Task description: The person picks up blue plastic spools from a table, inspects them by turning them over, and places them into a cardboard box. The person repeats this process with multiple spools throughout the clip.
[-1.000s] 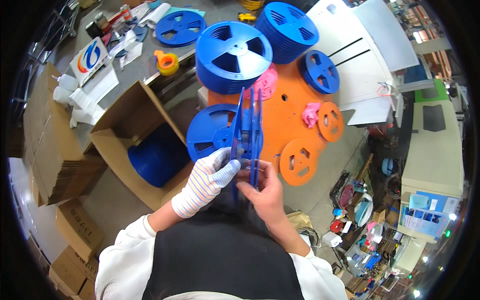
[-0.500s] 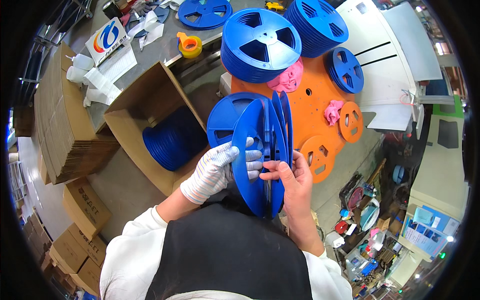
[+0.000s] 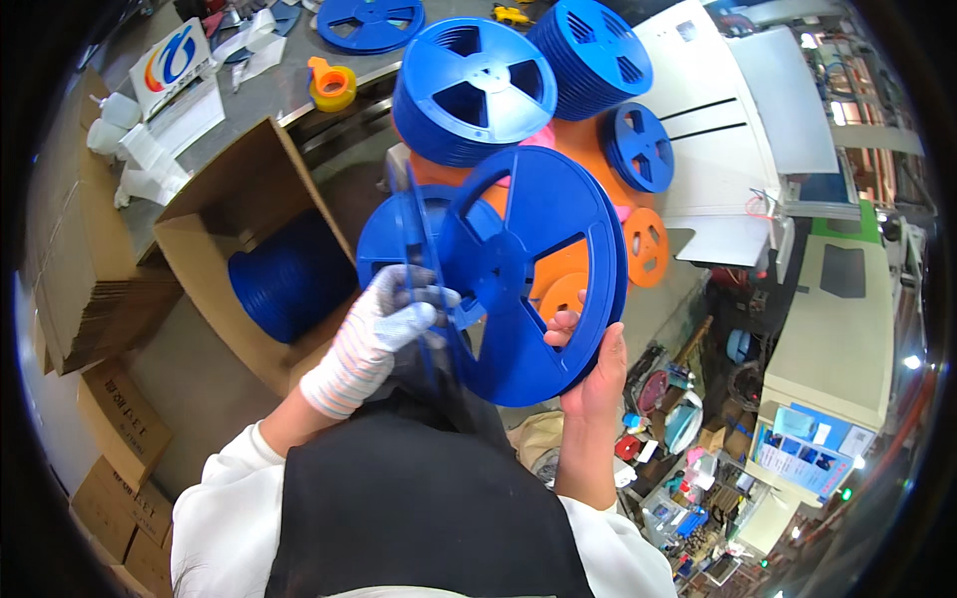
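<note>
My gloved left hand [image 3: 364,334] grips a blue plastic reel [image 3: 412,224], turned almost edge-on and blurred. My bare right hand [image 3: 598,374] holds another blue reel [image 3: 543,344] by its lower right rim, fingertips showing through its window. At least one more reel edge shows directly behind that one. The two hands hold their reels apart at the top, while lower down the reels overlap. Behind the left hand's reel, a further blue reel [image 3: 374,239] lies in front of the orange table [image 3: 578,135], partly hidden.
An open cardboard box [image 3: 194,234] holding blue reels [image 3: 289,279] stands to the left, by flattened cartons [image 3: 85,239]. Tall reel stacks [image 3: 478,80] [image 3: 588,60] stand ahead. Orange discs [image 3: 646,247] lie at right. Tape [image 3: 332,88] sits on the grey bench [image 3: 249,100].
The reels, edge-on and close together before, have been parted. My right hand's reel has turned its flat face toward me, and my left hand has drawn its reel away leftward.
</note>
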Demonstrator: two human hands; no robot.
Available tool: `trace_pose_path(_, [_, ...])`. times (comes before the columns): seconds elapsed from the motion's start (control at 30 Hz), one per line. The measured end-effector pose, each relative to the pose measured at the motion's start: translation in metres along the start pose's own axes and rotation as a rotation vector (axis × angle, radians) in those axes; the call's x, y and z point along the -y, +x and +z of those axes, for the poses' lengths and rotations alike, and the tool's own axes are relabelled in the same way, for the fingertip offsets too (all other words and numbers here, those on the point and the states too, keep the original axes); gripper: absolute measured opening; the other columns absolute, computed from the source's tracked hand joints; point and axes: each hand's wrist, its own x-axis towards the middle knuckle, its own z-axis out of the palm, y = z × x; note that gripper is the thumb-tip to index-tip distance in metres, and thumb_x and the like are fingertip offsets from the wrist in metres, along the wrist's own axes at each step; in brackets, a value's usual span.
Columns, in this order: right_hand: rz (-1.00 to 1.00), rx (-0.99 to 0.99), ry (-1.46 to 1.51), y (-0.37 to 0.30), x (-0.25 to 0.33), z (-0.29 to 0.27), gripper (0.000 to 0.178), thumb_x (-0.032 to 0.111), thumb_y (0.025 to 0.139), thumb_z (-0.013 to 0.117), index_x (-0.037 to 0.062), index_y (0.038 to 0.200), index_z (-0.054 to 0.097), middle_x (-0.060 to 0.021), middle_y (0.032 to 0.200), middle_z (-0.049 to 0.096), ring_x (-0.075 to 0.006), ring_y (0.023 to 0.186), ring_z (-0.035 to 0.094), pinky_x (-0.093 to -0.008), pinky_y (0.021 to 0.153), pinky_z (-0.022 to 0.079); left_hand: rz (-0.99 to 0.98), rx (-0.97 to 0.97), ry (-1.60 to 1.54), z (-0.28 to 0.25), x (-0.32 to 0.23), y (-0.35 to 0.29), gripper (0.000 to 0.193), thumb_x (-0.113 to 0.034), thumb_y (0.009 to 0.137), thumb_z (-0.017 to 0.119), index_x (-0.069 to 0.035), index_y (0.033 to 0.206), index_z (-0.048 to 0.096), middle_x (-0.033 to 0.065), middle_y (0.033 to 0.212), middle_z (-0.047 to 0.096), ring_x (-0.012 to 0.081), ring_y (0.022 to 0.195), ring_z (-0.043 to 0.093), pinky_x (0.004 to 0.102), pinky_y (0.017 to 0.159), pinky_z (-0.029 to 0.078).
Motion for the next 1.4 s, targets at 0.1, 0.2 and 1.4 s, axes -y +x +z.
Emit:
trace_pose_path(0.1, [0.002,-0.015,0.222,0.003,0.001,-0.015,0.06,0.047,0.102,0.042,-0.002,0.137,0.044,-0.0168,0.097,0.069,-0.0274,0.083,0.07,-0.0413,0.091,0.053,0.088,-0.065,0.003,-0.009,-0.003,0.0,0.042,-0.01,0.092,0.063,-0.002,0.128,0.044,0.0135,0.111,0.062,0.0185,0.096,0.062,0.0308,0.083,0.051])
trace_pose_path(0.2, [0.012,-0.033,0.355,0.004,0.0,-0.023,0.061,0.048,0.103,0.038,-0.0012,0.137,0.043,-0.0137,0.091,0.068,-0.0249,0.075,0.069,-0.04,0.095,0.051,0.162,-0.13,-0.064,-0.015,-0.005,-0.001,0.042,-0.014,0.092,0.064,-0.004,0.128,0.044,0.0084,0.1,0.061,0.0177,0.092,0.062,0.0321,0.087,0.05])
trace_pose_path(1.4, [0.112,0.189,-0.156,-0.017,-0.028,0.094,0.048,0.012,0.099,0.057,-0.0034,0.141,0.041,-0.0141,0.141,0.048,-0.0241,0.133,0.047,-0.0364,0.11,0.038,0.033,-0.011,-0.38,-0.025,0.005,-0.014,0.064,-0.031,0.077,0.081,-0.003,0.128,0.053,0.0196,0.122,0.063,0.0306,0.099,0.069,0.0445,0.083,0.06])
